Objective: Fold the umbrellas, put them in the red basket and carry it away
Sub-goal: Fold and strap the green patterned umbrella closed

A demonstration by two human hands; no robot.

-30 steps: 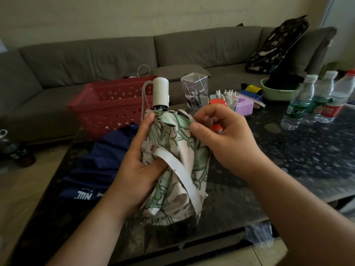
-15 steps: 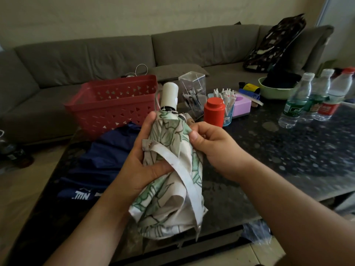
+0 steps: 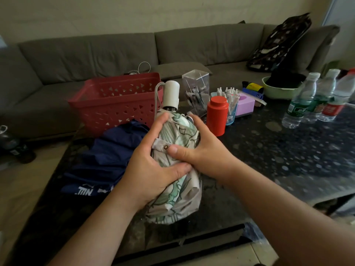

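A folded white umbrella with a green leaf print (image 3: 175, 196) stands nearly upright over the dark table, its white handle (image 3: 171, 96) pointing up. My left hand (image 3: 149, 166) grips its body from the left. My right hand (image 3: 199, 152) wraps it from the right, thumb pressing the strap by its snap button (image 3: 165, 147). A dark blue umbrella (image 3: 103, 160) lies spread and unfolded on the table to the left. The red basket (image 3: 115, 104) stands behind it, nothing visible inside.
On the dark speckled table (image 3: 278, 160) stand a red canister (image 3: 217, 116), a clear box (image 3: 196, 91), a cup of pens (image 3: 229, 98), a purple box (image 3: 245, 104), a green bowl (image 3: 278, 91) and three water bottles (image 3: 301, 100). A grey sofa (image 3: 115, 50) runs behind.
My right hand came down from the top fabric and drew the strap round the umbrella's body; the loose strap no longer hangs down. The umbrella sits more tightly bundled.
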